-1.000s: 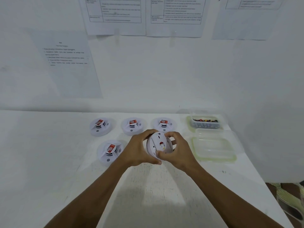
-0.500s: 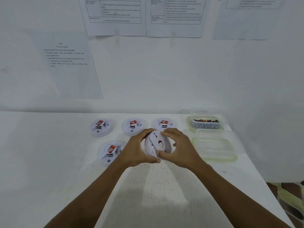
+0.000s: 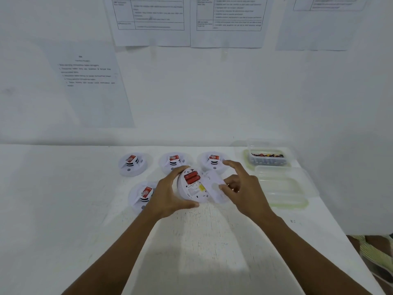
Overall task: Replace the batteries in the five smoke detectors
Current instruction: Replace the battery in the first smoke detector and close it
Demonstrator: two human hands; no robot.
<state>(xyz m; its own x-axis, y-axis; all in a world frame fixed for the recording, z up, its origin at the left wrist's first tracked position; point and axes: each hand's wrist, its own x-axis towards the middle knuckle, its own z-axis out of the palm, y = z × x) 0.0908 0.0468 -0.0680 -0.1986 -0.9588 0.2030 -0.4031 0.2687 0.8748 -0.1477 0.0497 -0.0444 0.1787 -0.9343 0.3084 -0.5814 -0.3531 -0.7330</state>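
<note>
1. Head view, the hands: the left hand (image 3: 170,196) is gripping the opened smoke detector (image 3: 192,193) just above the white table (image 3: 202,241). Its fingers are curling over the far rim and its thumb is pressing the near edge. The detector is tilting with its inner side facing the camera.
2. Two red batteries (image 3: 192,177) are sitting side by side in the detector's upper compartment (a yellow label is showing below them).
3. The right hand (image 3: 244,188) is pinching the white back cover (image 3: 217,189), thumb on its face and forefinger stretching upward. The cover seems to be touching the detector's right edge, though blur is making that uncertain.
4. A back row of three detectors (image 3: 174,161) is lying on the table beyond the hands, and a fourth detector (image 3: 143,193) is lying just beside the left wrist. Each is carrying a red-and-white tag.
5. At the right, a clear container (image 3: 266,161) is holding batteries, and its lid (image 3: 282,188) is lying just in front of it.
</note>
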